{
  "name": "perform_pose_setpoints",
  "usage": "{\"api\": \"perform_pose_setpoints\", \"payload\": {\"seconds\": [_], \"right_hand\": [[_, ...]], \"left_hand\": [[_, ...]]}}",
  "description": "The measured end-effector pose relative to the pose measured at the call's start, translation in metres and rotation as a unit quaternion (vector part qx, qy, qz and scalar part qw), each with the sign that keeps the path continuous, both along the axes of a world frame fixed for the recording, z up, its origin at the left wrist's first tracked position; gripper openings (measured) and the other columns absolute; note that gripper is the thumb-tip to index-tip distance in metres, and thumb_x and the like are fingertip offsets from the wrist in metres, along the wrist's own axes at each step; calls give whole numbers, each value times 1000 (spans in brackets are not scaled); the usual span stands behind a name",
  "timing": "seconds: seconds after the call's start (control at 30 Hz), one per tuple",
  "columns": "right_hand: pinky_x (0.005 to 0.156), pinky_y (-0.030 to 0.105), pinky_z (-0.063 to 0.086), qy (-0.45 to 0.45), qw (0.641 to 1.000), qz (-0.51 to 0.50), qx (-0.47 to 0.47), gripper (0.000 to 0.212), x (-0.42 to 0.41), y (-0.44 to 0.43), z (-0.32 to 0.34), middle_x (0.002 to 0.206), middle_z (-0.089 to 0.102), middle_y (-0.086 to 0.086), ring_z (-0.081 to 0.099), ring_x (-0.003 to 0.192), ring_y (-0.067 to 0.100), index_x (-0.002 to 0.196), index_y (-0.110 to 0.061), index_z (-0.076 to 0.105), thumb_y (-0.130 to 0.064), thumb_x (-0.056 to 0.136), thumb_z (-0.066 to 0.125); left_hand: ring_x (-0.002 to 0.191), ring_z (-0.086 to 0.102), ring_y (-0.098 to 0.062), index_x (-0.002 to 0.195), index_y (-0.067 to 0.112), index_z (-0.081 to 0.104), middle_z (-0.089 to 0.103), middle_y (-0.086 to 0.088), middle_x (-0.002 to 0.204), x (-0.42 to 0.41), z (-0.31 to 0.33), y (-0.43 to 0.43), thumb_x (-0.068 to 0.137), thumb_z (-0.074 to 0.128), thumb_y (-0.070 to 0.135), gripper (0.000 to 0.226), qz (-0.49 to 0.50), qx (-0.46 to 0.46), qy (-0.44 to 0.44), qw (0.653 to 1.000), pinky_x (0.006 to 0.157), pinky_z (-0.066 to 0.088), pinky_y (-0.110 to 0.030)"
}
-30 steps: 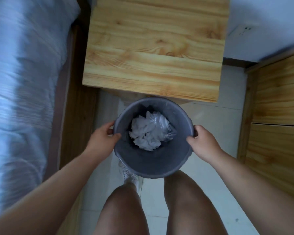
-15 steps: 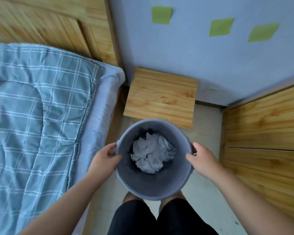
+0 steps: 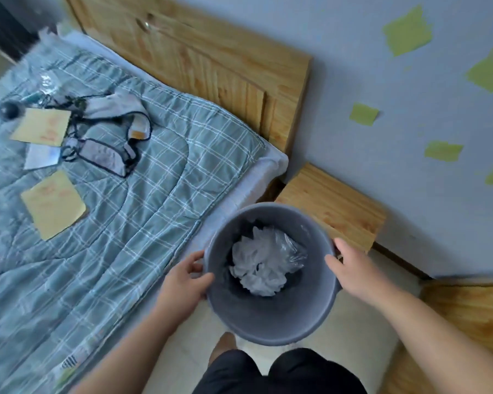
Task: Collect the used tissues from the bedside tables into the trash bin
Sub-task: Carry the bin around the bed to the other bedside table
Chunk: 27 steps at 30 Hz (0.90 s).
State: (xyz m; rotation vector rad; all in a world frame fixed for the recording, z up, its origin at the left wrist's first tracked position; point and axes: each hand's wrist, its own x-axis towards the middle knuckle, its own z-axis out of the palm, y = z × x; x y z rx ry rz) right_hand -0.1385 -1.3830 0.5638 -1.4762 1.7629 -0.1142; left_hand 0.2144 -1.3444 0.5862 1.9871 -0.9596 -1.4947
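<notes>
Bin swung toward bed, table behind

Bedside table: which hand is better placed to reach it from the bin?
Probably the right hand: it holds the bin at the rim nearest the bedside table; the left hand grips the rim by the bed.

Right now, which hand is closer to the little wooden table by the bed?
The right hand. It holds the trash bin rim just in front of the bedside table; the left hand holds the opposite rim, beside the bed.
</notes>
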Motion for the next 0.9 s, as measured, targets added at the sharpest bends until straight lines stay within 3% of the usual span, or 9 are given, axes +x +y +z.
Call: {"api": "perform_pose_setpoints", "payload": {"seconds": [0.1, 0.2, 0.33, 0.4, 0.47, 0.63, 0.73, 0.9], "right_hand": [[53, 32, 37, -9, 995, 94, -11, 22, 9, -6, 7, 68, 59, -4, 54, 56, 10, 80, -37, 50, -39, 102, 51], [57, 31, 51, -44, 982, 183, -16, 14, 33, -7, 14, 81, 70, -14, 64, 66, 2, 92, -48, 59, -43, 101, 50], [55, 11, 48, -74, 954, 289, -21, 30, 88, 5, 28, 100, 61, -50, 60, 89, -21, 101, -77, 48, -47, 97, 48], [59, 6, 50, -97, 934, 343, -4, 39, 125, 17, 34, 99, 54, -59, 53, 96, -30, 100, -80, 46, -42, 99, 54], [68, 0, 47, -100, 914, 392, 0, 39, 163, 31, 39, 96, 59, -55, 51, 97, -32, 100, -73, 48, -36, 100, 59], [69, 7, 50, -101, 850, 517, -2, 29, 278, 97, 44, 109, 66, -36, 58, 99, -23, 115, -59, 54, -36, 98, 59], [66, 4, 50, -99, 808, 580, 10, 28, 342, 159, 36, 109, 70, -29, 63, 95, -18, 121, -52, 57, -36, 99, 59], [60, 9, 50, -93, 741, 664, 11, 29, 428, 265, 30, 98, 71, -35, 68, 85, -13, 107, -64, 56, -37, 99, 59]], "left_hand": [[83, 78, -27, 118, 31, 69, 74, -13, 104, -8, 6, 61, 77, 74, 14, 44, 111, 1, 14, 994, 70, 67, -46], [80, 79, -25, 117, 31, 70, 75, -13, 103, -7, 5, 119, 90, 71, 1, 40, 191, 2, 15, 982, 65, 66, -40], [86, 78, -36, 116, 30, 72, 78, -13, 99, 10, 11, 194, 92, 70, -3, 41, 295, -14, -6, 955, 72, 66, -56], [88, 79, -36, 117, 30, 72, 78, -13, 101, 22, 14, 236, 92, 69, -4, 43, 349, -22, -4, 937, 74, 67, -58], [90, 79, -34, 120, 28, 72, 79, -12, 103, 32, 15, 280, 90, 69, -5, 45, 403, -30, -4, 915, 75, 67, -56], [88, 79, -32, 117, 25, 72, 79, -14, 103, 54, 14, 402, 91, 66, -11, 45, 534, -56, 6, 844, 66, 67, -45], [87, 79, -28, 121, 23, 69, 77, -14, 105, 65, 13, 480, 93, 65, -10, 44, 599, -59, 7, 798, 65, 67, -40], [93, 78, -32, 125, 23, 67, 75, -13, 108, 78, 13, 596, 93, 69, -6, 43, 675, -50, 1, 736, 74, 66, -48]]}}
